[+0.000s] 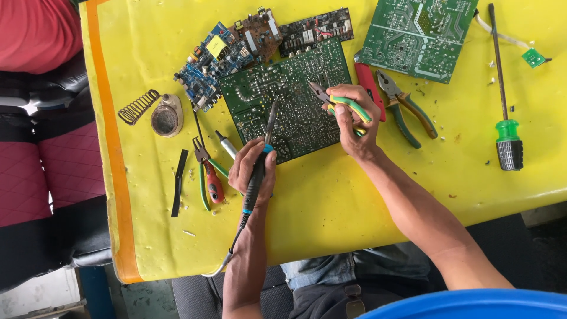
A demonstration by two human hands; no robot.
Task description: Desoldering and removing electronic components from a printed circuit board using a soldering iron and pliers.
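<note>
A large green circuit board (283, 94) lies solder side up on the yellow table (331, 195). My left hand (253, 168) grips a black and blue soldering iron (258, 171) whose tip rests on the board's middle. My right hand (354, 121) holds small green and yellow handled pliers (345, 105), with the jaws touching the board near its right part.
Blue, brown and black circuit boards (236, 47) lie behind the green one. Another green board (416, 35) sits at back right. Larger pliers (404, 106), a green-handled screwdriver (508, 139), red cutters (209, 177) and a soldering stand with coil (159, 112) lie around. A blue rim (472, 304) shows at bottom.
</note>
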